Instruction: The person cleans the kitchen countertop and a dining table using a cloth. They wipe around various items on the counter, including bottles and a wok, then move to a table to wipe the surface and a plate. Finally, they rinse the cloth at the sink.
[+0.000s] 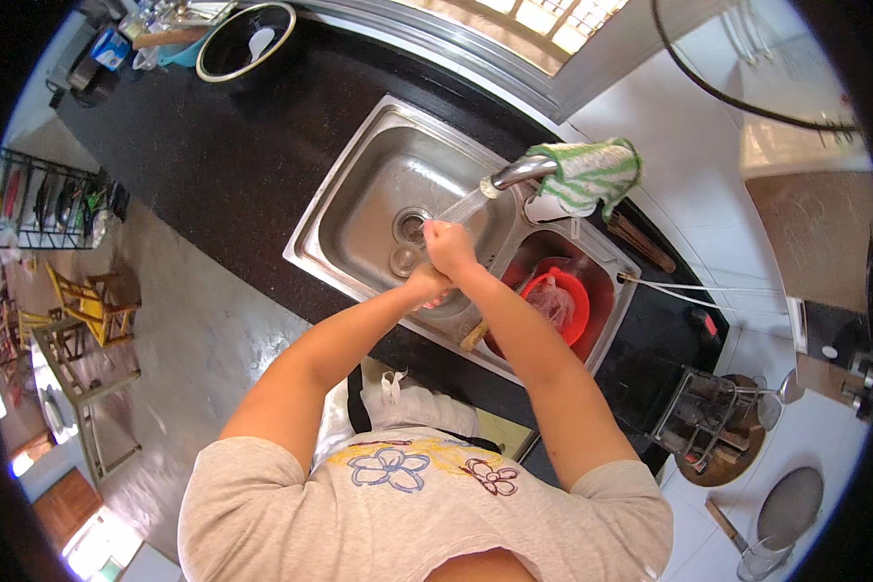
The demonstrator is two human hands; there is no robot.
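Both hands are close together over the stainless steel sink basin point(349, 209), crossing near the wrists. My right hand point(449, 246) is closed, its fingers curled beside the stream of water from the tap point(519, 174). Tucked against the right wrist, my left hand point(428, 285) is lower, with its fingers curled and partly hidden. Whatever either hand grips, if anything, does not show. Beyond the hands are the drain point(410, 224) and a small round clear or metal item point(404, 260) on the basin floor. A green and white striped cloth point(597, 175) drapes over the tap.
A red plastic bowl point(580, 308) with translucent mesh-like stuff sits in the right basin. On the black counter point(204, 155) stands a dark bowl point(225, 66) with a white spoon. A black wire rack point(684, 417) and a pan point(789, 506) are at the right.
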